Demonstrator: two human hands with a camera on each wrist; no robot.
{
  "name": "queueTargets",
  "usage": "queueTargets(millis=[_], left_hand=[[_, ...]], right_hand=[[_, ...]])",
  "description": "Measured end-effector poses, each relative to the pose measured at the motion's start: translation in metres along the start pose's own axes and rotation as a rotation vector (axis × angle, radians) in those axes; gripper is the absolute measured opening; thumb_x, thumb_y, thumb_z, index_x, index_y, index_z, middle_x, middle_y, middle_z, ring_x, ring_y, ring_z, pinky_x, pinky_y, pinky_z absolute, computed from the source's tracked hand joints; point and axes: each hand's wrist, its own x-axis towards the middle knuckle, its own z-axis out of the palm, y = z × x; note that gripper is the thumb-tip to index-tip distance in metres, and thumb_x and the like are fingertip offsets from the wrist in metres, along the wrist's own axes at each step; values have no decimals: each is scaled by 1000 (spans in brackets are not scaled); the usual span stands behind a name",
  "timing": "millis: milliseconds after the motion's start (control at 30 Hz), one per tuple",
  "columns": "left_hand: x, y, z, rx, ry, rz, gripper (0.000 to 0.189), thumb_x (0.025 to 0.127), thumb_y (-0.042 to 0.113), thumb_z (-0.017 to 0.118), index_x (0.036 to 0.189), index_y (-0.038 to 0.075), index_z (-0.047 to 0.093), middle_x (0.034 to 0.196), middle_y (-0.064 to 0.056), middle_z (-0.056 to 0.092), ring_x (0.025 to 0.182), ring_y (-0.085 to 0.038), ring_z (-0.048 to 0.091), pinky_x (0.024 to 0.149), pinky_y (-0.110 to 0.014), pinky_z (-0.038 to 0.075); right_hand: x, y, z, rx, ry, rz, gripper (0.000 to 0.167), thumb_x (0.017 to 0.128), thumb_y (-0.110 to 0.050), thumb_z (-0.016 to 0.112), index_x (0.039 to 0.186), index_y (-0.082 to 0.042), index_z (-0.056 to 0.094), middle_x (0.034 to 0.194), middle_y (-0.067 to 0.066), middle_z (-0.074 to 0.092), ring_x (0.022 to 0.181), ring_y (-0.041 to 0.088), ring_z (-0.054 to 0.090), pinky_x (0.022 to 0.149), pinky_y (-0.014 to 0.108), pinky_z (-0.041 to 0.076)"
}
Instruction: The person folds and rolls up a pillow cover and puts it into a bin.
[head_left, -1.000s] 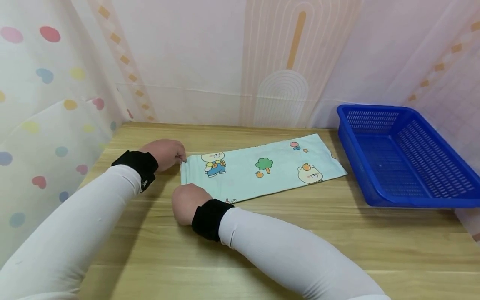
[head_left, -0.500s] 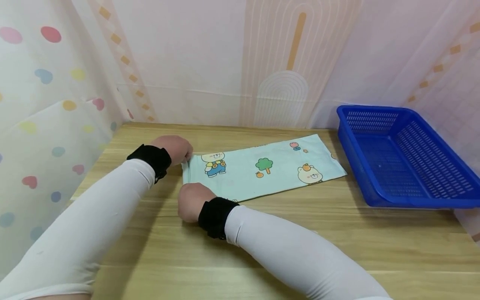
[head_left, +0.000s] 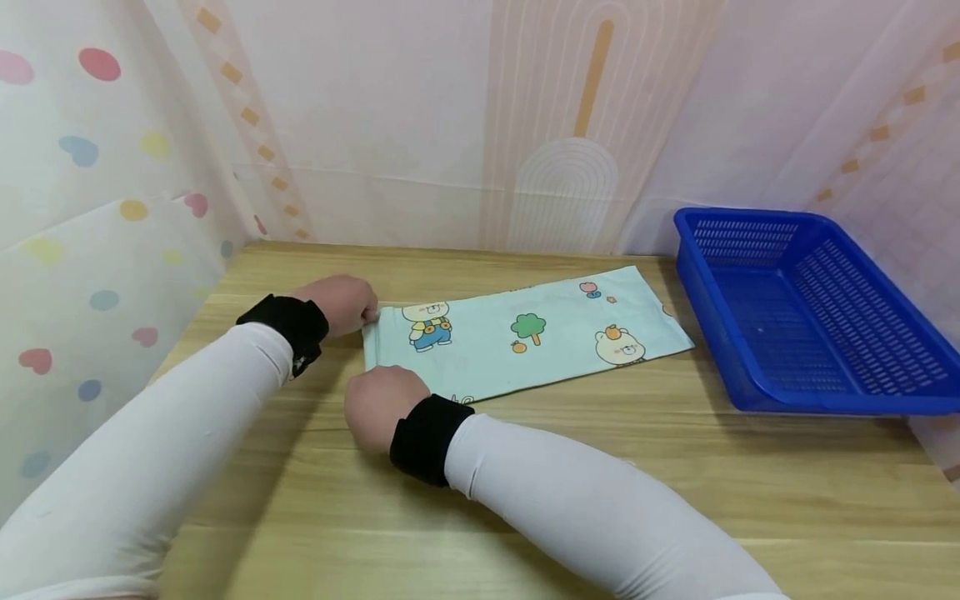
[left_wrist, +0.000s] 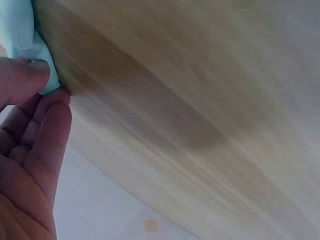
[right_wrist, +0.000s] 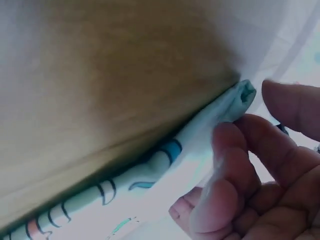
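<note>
A pale mint cloth (head_left: 487,358) printed with bears, a tree and oranges lies on the table as a long folded strip. Its left end is turned over into a narrow roll. At the far corner of that end, my left hand (head_left: 341,304) pinches the fabric between thumb and fingertips; the left wrist view shows this bunched cloth corner (left_wrist: 42,50). My right hand (head_left: 384,408) is at the near corner, with curled fingers against the rolled edge (right_wrist: 220,115). In the right wrist view the thumb (right_wrist: 290,105) stands slightly off the roll's end.
A blue plastic basket (head_left: 738,375) with perforated sides stands at the right, close to the cloth's right end. The wooden table (head_left: 337,533) meets a patterned curtain (head_left: 420,125) at the back, and a dotted curtain (head_left: 82,250) hangs on the left.
Both hands shift a little right along the cloth's left end, then slightly back left. The pleats at that end look flatter and narrower now. The rest of the cloth stays in place.
</note>
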Motion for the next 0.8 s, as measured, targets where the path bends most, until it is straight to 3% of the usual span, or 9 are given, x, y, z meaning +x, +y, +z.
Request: queueTargets(millis=[100,233,500,733,800], left_hand=[[-4,-3,1,-13,8,29,47,86,-13,53,60,19,30,68,4,32,63,-15,28,62,-30,29],[-6,-2,2,1,7,32,46,89,-9,63,60,18,41,78,0,52,69,-16,41,68,-31,39],[-7,-1,3,29,45,70,34,86,-11,65,65,16,64,89,0,66,78,-16,53,76,-33,50],[-6,-4,8,21,96,76,37,82,-13,59,63,17,51,81,1,56,73,-16,45,69,-30,40],[-7,-5,9,12,106,85,35,82,-12,59,64,18,53,81,1,56,74,-16,45,69,-30,40]], right_hand=[[2,-1,1,0,1,3,32,103,-20,60,71,-20,61,71,-7,63,62,9,55,53,25,47],[4,-3,4,-4,10,2,29,104,-21,60,76,-20,65,74,-7,66,63,8,56,55,24,49],[5,-5,6,-1,18,11,28,105,-20,60,77,-19,66,76,-7,69,63,5,57,57,22,50],[5,2,4,133,-9,61,33,103,-15,60,71,-18,61,67,-6,60,59,8,52,52,22,46],[6,4,4,172,-21,86,32,102,-15,61,70,-17,59,65,-6,57,58,10,50,51,22,44]])
